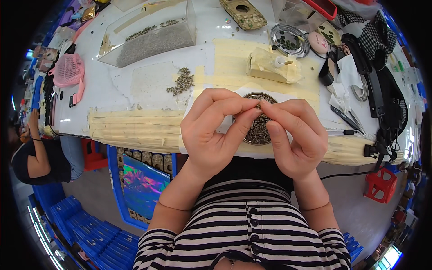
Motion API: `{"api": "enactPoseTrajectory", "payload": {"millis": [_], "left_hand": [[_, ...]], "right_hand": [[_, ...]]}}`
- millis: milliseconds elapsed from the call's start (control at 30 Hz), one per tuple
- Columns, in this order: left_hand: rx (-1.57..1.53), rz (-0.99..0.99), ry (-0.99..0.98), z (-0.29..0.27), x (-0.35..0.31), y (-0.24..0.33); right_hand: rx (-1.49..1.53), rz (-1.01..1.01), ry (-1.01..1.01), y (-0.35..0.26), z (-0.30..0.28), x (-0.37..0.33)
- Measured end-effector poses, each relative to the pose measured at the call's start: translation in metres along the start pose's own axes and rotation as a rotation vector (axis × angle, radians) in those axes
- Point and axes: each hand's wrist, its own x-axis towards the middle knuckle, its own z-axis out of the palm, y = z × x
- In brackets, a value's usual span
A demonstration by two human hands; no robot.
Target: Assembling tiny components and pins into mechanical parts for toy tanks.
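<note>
Over a round dish of small dark metallic pieces [258, 131], my two hands come together at the fingertips. Thumb and forefinger of my left hand [215, 123] are pinched, and so are the fingers of my right hand [300, 130]. Between them is a tiny dark piece [258, 106], mostly covered by the fingertips; it looks like those in the dish. Which hand bears it I cannot fully tell; both seem to touch it. White paper [191, 105] lies under the dish. Left of my hands sits a loose pile of similar small pieces [182, 82].
A clear bin of grey granules [153, 48] stands back left. Beyond my hands are a taped block [272, 67], a glass dish of green bits [288, 41] and a camouflage-patterned case [245, 15]. Scissors [348, 118], straps and cables crowd the right. A person [40, 153] sits at far left.
</note>
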Motion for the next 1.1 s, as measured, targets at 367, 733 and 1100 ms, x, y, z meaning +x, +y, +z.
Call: {"api": "enactPoseTrajectory", "payload": {"millis": [367, 733, 1100], "left_hand": [[0.024, 0.018, -0.026, 0.0, 0.001, 0.0], [-0.083, -0.059, 0.034, 0.001, -0.002, 0.0], [-0.157, -0.101, 0.02, -0.002, -0.004, -0.002]], "right_hand": [[-0.087, 0.048, 0.026, 0.003, -0.011, 0.01], [-0.503, -0.039, 0.006, 0.035, -0.025, 0.049], [0.24, 0.216, 0.13, 0.006, -0.019, 0.03]]}}
